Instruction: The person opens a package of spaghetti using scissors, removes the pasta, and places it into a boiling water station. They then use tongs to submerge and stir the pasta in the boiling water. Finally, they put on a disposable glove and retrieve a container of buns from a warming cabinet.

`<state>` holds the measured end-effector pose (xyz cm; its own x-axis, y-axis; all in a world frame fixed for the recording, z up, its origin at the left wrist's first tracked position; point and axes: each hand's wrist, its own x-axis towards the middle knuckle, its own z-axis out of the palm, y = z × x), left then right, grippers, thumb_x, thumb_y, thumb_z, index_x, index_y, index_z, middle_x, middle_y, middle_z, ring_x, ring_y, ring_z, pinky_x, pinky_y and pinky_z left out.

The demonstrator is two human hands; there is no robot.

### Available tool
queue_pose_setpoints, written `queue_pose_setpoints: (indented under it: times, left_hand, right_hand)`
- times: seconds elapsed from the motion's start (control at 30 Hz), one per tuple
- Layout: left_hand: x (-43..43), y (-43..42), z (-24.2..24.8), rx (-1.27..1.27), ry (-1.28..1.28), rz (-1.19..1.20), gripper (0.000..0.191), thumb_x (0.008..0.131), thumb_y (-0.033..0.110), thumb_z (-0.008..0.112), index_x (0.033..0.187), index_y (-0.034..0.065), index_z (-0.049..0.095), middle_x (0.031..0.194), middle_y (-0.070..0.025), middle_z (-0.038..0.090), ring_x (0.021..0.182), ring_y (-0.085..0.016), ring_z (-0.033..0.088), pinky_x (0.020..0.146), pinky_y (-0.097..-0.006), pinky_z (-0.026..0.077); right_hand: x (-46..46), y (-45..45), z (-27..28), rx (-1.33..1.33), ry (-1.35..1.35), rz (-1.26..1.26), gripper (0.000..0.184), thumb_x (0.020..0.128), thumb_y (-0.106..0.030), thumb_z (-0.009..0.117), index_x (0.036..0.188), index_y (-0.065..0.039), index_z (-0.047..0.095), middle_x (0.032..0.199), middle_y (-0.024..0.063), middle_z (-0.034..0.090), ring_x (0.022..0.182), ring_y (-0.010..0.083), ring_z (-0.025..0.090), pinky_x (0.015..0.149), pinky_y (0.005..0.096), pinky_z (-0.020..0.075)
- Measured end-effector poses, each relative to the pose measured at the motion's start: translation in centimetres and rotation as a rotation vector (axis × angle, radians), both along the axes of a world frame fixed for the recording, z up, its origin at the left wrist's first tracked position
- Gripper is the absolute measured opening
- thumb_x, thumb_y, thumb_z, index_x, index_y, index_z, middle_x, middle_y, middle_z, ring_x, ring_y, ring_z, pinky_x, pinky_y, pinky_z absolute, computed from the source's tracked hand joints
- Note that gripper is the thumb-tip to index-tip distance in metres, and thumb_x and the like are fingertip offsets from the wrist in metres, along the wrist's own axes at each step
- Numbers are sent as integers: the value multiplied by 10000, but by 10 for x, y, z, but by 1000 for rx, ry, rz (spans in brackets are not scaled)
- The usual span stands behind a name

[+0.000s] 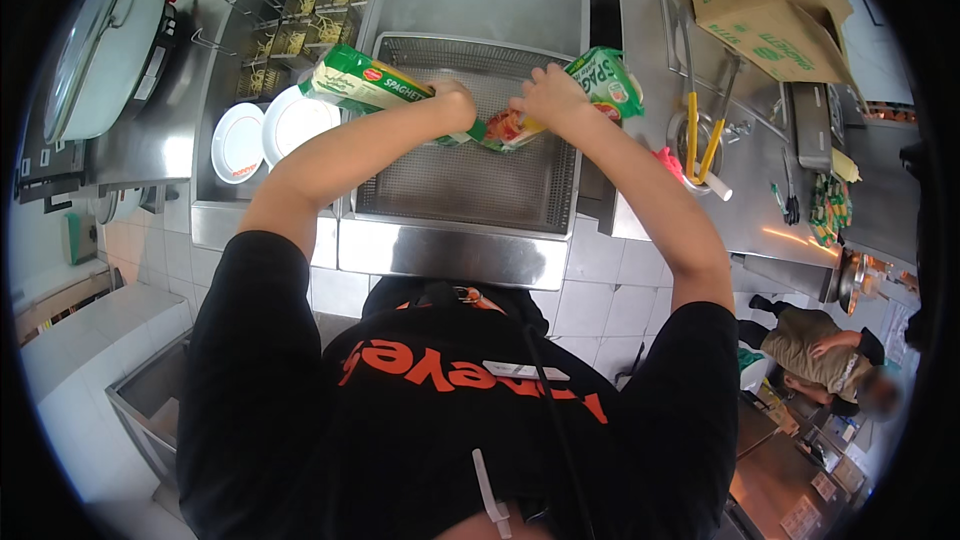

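My left hand grips a green and cream spaghetti packet, which slants out to the left. On the right, my right hand has its fingers bent over a second green spaghetti packet with a picture of red sauce on it. Both packets are held above a perforated metal basket, and their near ends meet or overlap between my hands. Whether either packet is torn cannot be made out.
Wire baskets with noodles and white plates are at left. To the right are a pot with yellow-handled tongs, a cardboard box and black-handled scissors. Another person is further right.
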<state>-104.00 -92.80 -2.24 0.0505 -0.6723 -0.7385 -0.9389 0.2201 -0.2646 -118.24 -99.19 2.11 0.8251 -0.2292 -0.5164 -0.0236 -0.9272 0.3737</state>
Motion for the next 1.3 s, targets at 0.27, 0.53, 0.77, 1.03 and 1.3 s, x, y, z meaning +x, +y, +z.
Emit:
queue_pose_setpoints:
  times: [0.27, 0.53, 0.77, 1.03, 1.3]
  left_hand:
    - [6, 2, -18, -8, 8, -30, 578, 728, 214, 783, 1248, 61, 582, 1209, -121, 608, 1133, -326, 576, 873, -564, 492]
    - [63, 56, 63, -550, 477, 58, 990, 577, 478, 842, 1405, 139, 418, 1340, -141, 501, 1318, -331, 376, 1128, -525, 167]
    - [153, 119, 71, -1504, 597, 664, 727, 746, 597, 684, 1270, 110, 557, 1252, -204, 519, 1208, -368, 457, 1008, -495, 335]
    - [139, 89, 18, -1345, 896, 1002, 580, 819, 513, 666, 1166, 51, 616, 1130, -198, 569, 1035, -349, 571, 893, -379, 445]
    - [157, 116, 62, -1307, 1025, 837, 368, 914, 349, 603, 1041, 3, 600, 1051, -162, 578, 941, -300, 575, 828, -354, 450]
  right_hand:
    - [-16, -36, -10, 4, -180, 150, 561, 707, -203, 735, 1213, -306, 515, 1078, -7, 543, 1115, 198, 480, 888, 358, 370]
    - [-28, -51, 24, 85, -205, -36, 795, 662, -377, 779, 1376, -295, 437, 1380, 73, 438, 1330, 284, 343, 1084, 463, 250]
    - [-51, -106, 33, 17, -890, -874, 850, 694, -721, 615, 1371, -234, 450, 1300, 168, 514, 1262, 340, 441, 1051, 454, 328]
    - [-43, -108, 17, 241, -1007, -1025, 575, 787, -652, 588, 1150, -206, 606, 958, 69, 690, 928, 278, 659, 787, 391, 495]
    - [-49, -118, 41, 477, -1196, -908, 391, 858, -526, 601, 1044, -190, 672, 876, 32, 680, 814, 232, 652, 722, 349, 492]
